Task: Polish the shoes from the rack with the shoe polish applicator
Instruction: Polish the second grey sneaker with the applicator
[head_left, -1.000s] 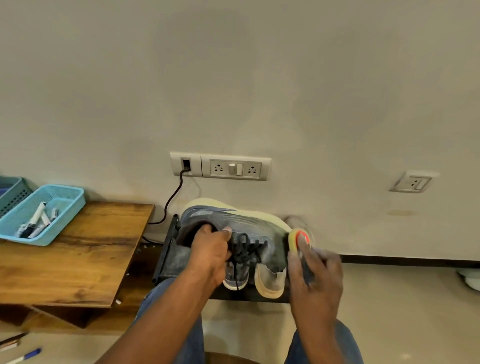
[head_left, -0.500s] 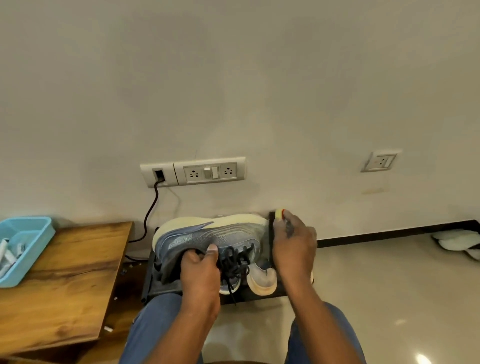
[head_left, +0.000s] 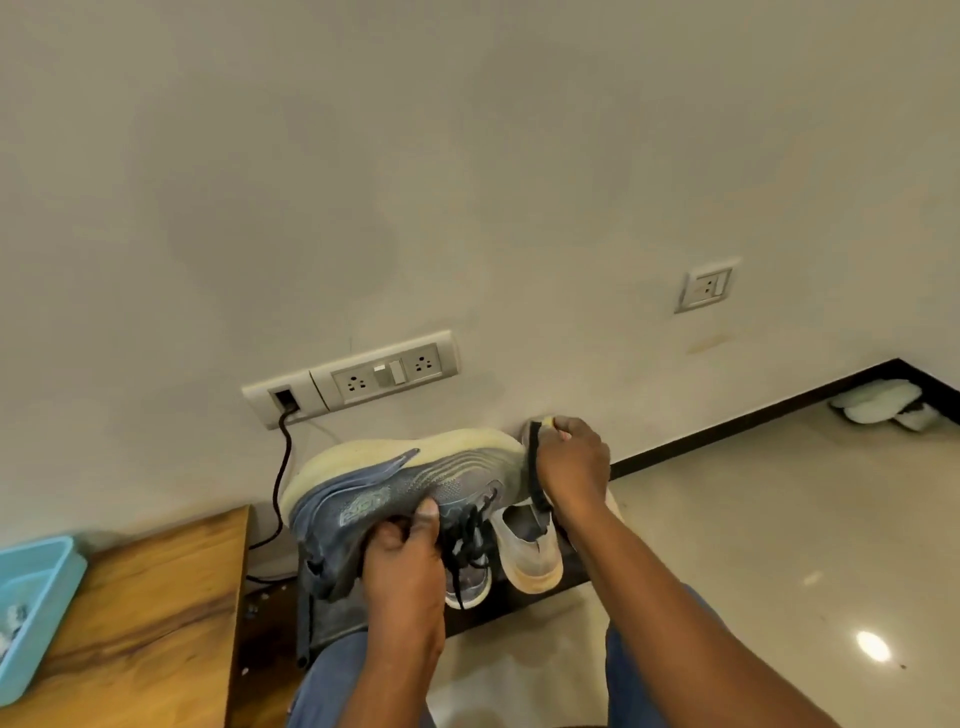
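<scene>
I hold a grey-blue sneaker (head_left: 410, 478) with a cream sole on its side above the black shoe rack (head_left: 332, 618). My left hand (head_left: 402, 556) grips it at the laced opening, thumb on the upper. My right hand (head_left: 571, 467) grips the shoe polish applicator (head_left: 535, 467), a dark pad with a yellow top, pressed against the sneaker's toe. Two more shoes stand on the rack below: a pale one (head_left: 530, 551) and a grey one (head_left: 467, 582), partly hidden by my hand.
A wooden table (head_left: 150, 623) stands at the left with a light blue basket (head_left: 31, 603) on it. A black cable (head_left: 280, 478) runs from the wall socket (head_left: 353, 376) down behind the rack. White slippers (head_left: 878, 405) lie by the far right wall on glossy floor.
My right hand swung the applicator from the sneaker's near toe side up to its tip, where it stays. My head turned right, shifting the table and basket toward the left edge.
</scene>
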